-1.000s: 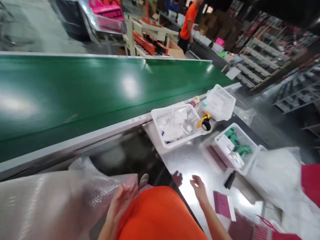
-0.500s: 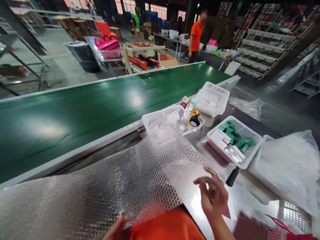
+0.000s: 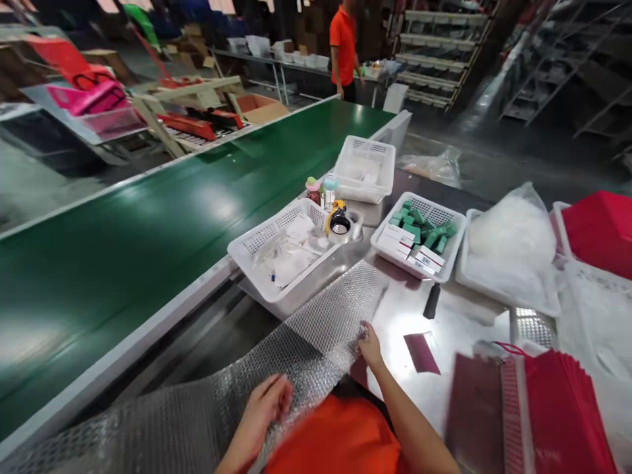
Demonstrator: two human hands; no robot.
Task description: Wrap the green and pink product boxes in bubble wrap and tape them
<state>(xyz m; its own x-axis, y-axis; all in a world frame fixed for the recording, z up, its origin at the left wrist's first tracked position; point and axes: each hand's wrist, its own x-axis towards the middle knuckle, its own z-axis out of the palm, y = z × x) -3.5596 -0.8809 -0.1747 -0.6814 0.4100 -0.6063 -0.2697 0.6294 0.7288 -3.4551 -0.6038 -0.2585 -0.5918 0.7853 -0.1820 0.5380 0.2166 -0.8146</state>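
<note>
A long sheet of bubble wrap stretches across the metal table in front of me and trails off to the lower left. My right hand grips its right edge, thumb on top. Close to my body, my left hand is curled over the near part of the sheet, its fingers closed on it. To the right of my right hand lies a dark red card. A black-handled tool rests just beyond, its other end tucked out of sight by the basket.
A white basket with clear plastic bags sits beside the green conveyor belt. Near it are a tape dispenser and bottles. Another basket holds green pieces and white boxes. Red bags stand at right. A person stands beyond the belt.
My right hand, earlier raised over the table, now grips the bubble wrap's edge. My left hand has come further into view on the sheet. The view has turned right, and the wrap is off the basket.
</note>
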